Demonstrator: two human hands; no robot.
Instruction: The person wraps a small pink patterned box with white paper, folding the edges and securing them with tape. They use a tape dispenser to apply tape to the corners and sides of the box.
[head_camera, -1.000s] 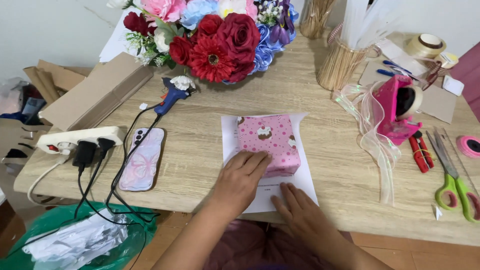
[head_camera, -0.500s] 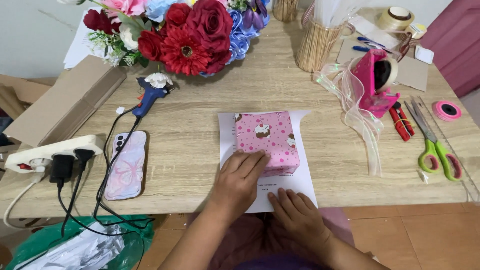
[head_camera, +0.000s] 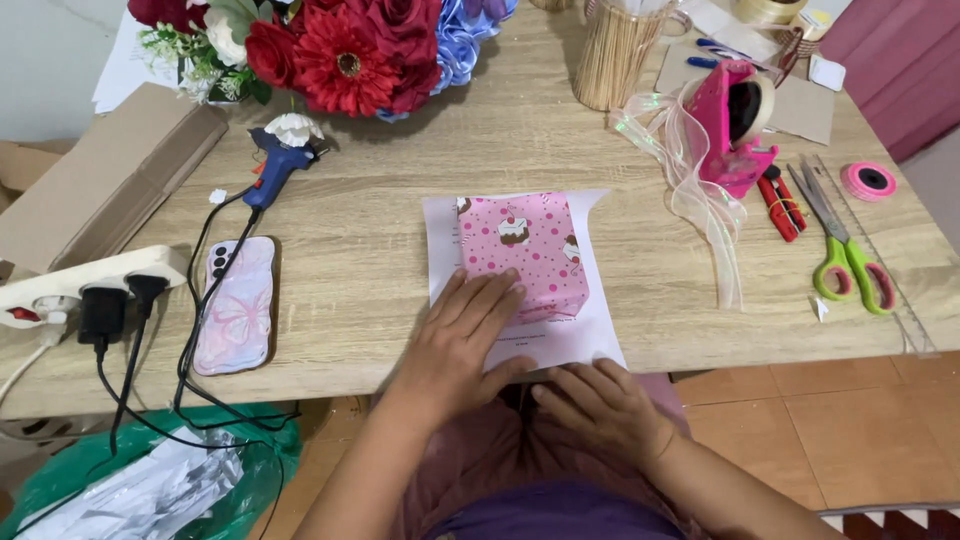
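Far left: a flat brown cardboard box (head_camera: 105, 180) lies along the table (head_camera: 400, 150) edge, a white power strip (head_camera: 70, 285) with black plugs just beside it
Below the table: a green plastic bag (head_camera: 150, 480) with grey wrap inside
Left of centre: a phone in a pale butterfly case (head_camera: 236, 318), and a blue glue gun (head_camera: 272, 170) near the red and blue flowers (head_camera: 340, 50)
Left hand (head_camera: 460, 345): flat and spread, fingers pressing the near edge of the pink box (head_camera: 525, 255)
Pink box: centre of the table, on a white sheet of paper (head_camera: 440, 230), already covered on top in pink dotted cupcake wrap
Progress: I'd judge the top done, the near end left to fold down and fasten; the far end I cannot tell
Right hand (head_camera: 600, 405): open, holds nothing, resting at the sheet's near edge
Right: a jar of wooden sticks (head_camera: 612, 55), a pink tape dispenser (head_camera: 735, 125) with clear ribbon (head_camera: 700, 200) trailing, red pliers (head_camera: 782, 205), green scissors (head_camera: 845, 260), a pink tape roll (head_camera: 868, 180)
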